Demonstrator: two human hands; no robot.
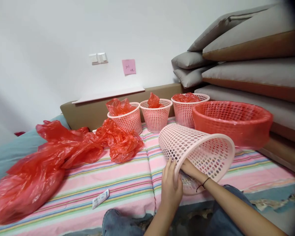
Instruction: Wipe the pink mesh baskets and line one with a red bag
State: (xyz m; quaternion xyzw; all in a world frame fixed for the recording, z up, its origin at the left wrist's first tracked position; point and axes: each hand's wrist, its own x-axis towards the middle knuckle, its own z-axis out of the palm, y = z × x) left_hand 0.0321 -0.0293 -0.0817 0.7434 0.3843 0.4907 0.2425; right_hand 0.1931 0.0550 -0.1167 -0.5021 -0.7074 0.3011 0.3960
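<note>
A pink perforated plastic wastebasket (pixel 184 141) lies tipped on its side, its mouth turned toward me and to the right. My left hand (pixel 171 183) is closed on the near left of its rim, fingers over the outer wall and thumb by the edge. Reaching through the mouth, my right hand (pixel 189 167) is inside the wastebasket near its left wall. The basket hides its fingers, so whether they hold anything does not show. A dark band circles the right wrist.
Upright wastebaskets (pixel 155 118) with red plastic bags stand behind. A wide basket covered in red plastic (pixel 232 127) is at right, below stacked cushions (pixel 250 72). Crumpled red bags (pixel 71 150) spread left. A small white label (pixel 100 198) lies on the striped cloth (pixel 127 183).
</note>
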